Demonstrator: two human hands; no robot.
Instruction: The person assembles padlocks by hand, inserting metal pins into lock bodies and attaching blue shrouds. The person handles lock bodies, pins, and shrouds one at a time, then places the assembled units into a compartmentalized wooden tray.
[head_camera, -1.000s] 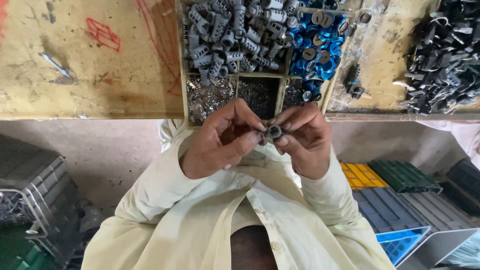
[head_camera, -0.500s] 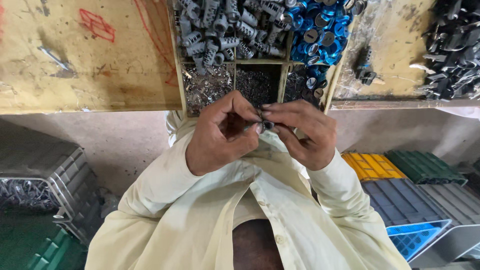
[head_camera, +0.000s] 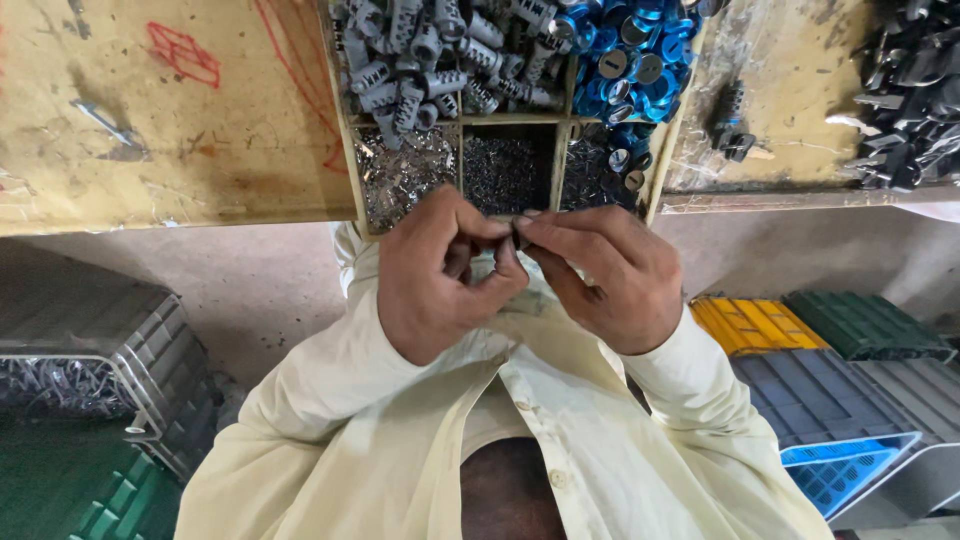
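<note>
We see our left hand (head_camera: 440, 275) and right hand (head_camera: 600, 275) meeting fingertip to fingertip, both pinched shut on a small dark part (head_camera: 519, 232) that is mostly hidden, so its shape is hard to tell. The hands sit just below the front edge of the bench (head_camera: 180, 130). Just above them lies a divided wooden tray (head_camera: 460, 120) holding grey cylinders (head_camera: 430, 50), blue caps (head_camera: 625, 55) and tiny metal bits (head_camera: 405, 175). Stacked crates (head_camera: 820, 370) stand lower right.
</note>
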